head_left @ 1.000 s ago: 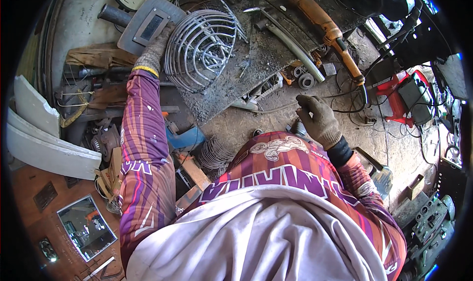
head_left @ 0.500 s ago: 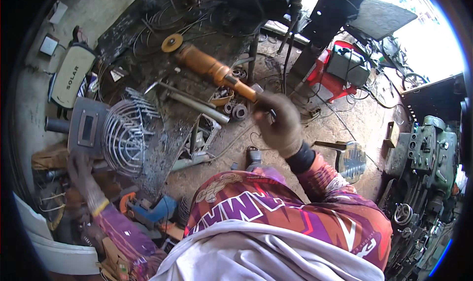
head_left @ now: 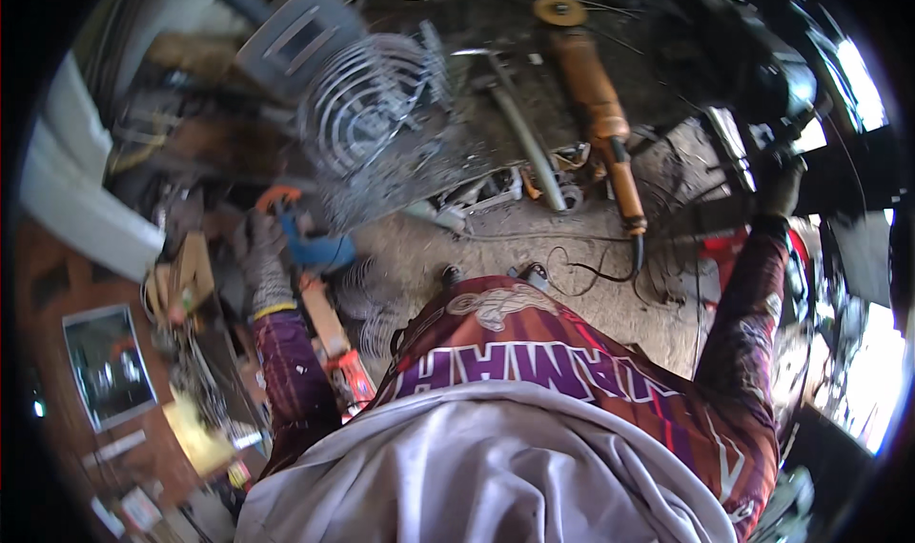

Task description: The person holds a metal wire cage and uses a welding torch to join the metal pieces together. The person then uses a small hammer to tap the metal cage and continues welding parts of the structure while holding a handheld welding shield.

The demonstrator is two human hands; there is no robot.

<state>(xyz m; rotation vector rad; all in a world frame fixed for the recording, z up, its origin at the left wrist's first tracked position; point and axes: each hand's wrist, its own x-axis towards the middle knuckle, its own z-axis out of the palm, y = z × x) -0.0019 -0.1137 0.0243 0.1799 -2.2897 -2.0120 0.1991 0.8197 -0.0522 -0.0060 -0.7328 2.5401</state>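
Note:
My left hand [head_left: 258,254], in a grey glove with a yellow cuff, hovers beside a blue tool with an orange part [head_left: 319,249]. Its blurred fingers look apart, with nothing seen in them. Far to the right, my gloved right hand [head_left: 782,189] reaches up against dark upright parts at the bench's side. Its fingers look bent round something too dark to make out. An orange angle grinder [head_left: 589,90] with a yellowish disc lies on the dark workbench [head_left: 457,152], handle over the front edge. A hammer [head_left: 527,143] rests to its left.
On the bench's left lie a round wire fan guard [head_left: 367,105] and a grey welding mask [head_left: 303,40]. The grinder's black cable [head_left: 610,277] hangs to the floor. A red object [head_left: 721,246] stands beyond my right forearm. Wire coils [head_left: 367,295] sit below the blue tool.
The view has swung left. My right hand has gone from the grinder's handle end to the far right. My left hand has moved from the welding mask's lower edge toward the blue tool.

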